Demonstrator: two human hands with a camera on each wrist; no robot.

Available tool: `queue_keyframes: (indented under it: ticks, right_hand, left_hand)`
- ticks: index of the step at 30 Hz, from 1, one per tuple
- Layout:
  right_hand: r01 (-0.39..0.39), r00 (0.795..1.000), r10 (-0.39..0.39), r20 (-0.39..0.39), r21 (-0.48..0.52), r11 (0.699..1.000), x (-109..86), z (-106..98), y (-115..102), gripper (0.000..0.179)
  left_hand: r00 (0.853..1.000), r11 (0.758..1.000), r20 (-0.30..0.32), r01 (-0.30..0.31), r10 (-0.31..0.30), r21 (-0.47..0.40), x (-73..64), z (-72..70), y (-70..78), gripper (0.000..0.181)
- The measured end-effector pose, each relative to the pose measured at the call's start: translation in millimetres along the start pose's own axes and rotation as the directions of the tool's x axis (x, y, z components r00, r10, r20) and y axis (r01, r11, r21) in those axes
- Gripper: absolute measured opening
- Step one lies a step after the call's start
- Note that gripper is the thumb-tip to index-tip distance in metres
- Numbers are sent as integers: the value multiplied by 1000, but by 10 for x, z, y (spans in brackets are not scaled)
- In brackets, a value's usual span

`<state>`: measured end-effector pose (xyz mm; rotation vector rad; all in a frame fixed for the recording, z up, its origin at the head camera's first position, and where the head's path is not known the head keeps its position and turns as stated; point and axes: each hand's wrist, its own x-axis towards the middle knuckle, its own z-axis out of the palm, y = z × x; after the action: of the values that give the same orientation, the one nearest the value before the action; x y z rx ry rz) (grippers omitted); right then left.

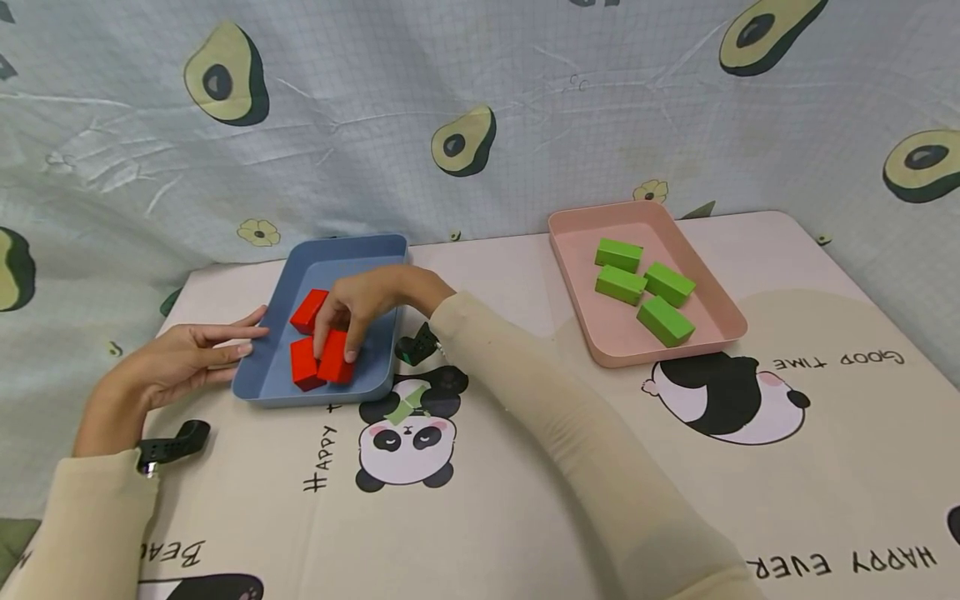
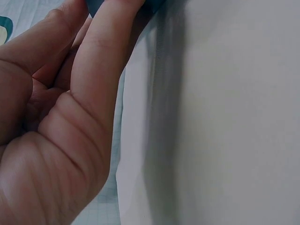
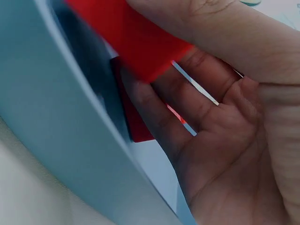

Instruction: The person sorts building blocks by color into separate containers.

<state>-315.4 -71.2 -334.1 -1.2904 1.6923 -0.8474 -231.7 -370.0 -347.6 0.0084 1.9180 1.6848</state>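
Observation:
My right hand reaches into the blue tray and pinches a red block between thumb and fingers. Close up in the right wrist view, that red block is tilted, with the thumb along its upper side and the fingers behind. Two other red blocks lie on the tray floor, one red block farther back and one red block to the left of the pinched one. At the tray's left wall, my left hand has its fingers stretched out, fingertips touching the rim.
To the right stands a pink tray holding several green blocks. Both trays rest on a table with a panda-print cover. An avocado-print curtain hangs behind. My right forearm crosses the table between the trays.

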Motion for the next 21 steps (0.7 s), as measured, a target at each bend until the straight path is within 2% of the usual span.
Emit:
queue_keyframes:
  ticks: [5,8,14,18,21]
  right_hand:
    - [11,1000,-11,-1,151,988,-9,-4,2,33]
    - [21,1000,-20,-7,166,986,-47,-19,-20,31]
    - [57,998,-56,-22,63,996,-213,-62,-59,27]
    - [41,996,-45,-81,-58,998,-420,-95,-81,25]
    - [31,990,-53,-132,-168,985,-601,-88,-100,24]
  left_hand:
    - [1000,1000,10,-10,10,0,4,-5,-8,36]
    - [1000,1000,1,-11,11,20,-1,-7,-2,36]
    - [1000,1000,-3,-3,3,16,-26,5,6,36]
    - [1000,1000,-8,-1,1,24,-30,16,14,36]
    - [1000,998,-10,-3,4,59,-25,22,10,36]
